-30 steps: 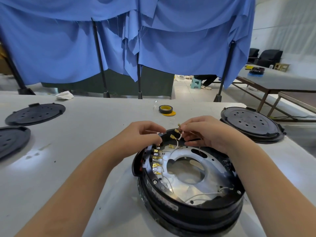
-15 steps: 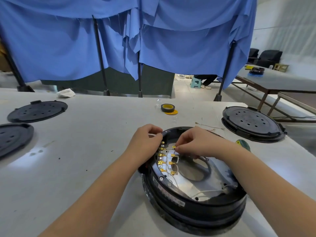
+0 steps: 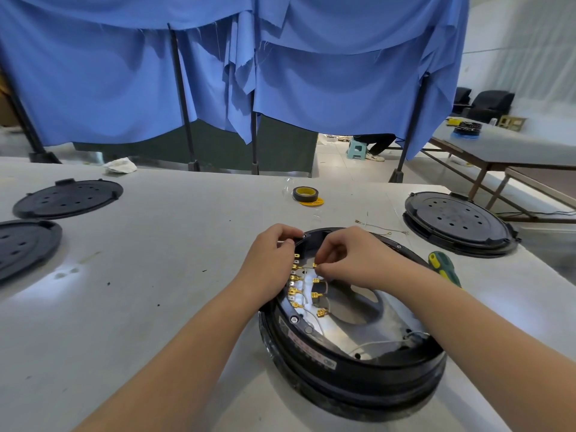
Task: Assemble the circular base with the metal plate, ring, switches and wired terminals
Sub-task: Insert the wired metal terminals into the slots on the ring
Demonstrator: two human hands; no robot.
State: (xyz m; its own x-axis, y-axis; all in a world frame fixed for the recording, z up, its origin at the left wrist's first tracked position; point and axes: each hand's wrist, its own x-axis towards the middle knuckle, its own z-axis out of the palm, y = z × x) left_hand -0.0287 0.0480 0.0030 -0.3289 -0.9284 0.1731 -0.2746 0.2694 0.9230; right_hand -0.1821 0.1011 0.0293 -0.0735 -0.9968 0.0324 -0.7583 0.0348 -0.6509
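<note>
The black circular base [image 3: 352,366] lies on the white table in front of me, with a shiny metal plate [image 3: 367,333] set inside its ring. A row of gold wired terminals [image 3: 294,286] runs along the plate's left inner edge, joined by thin white wires. My left hand [image 3: 269,260] grips the base's far left rim with curled fingers. My right hand [image 3: 352,258] reaches over the plate and pinches a gold terminal near the top of the row. Part of the plate's far side is hidden under my right hand.
A closed black round unit [image 3: 458,222] sits at the right, two black perforated lids [image 3: 67,199] at the left. A tape roll [image 3: 304,194] lies beyond the base, loose wires [image 3: 381,229] near it, and a green-yellow screwdriver [image 3: 444,269] behind my right forearm.
The base has dropped from its tilted position to lie nearly flat. My right hand moved down from the far rim to the terminal row; my left hand stayed at the rim.
</note>
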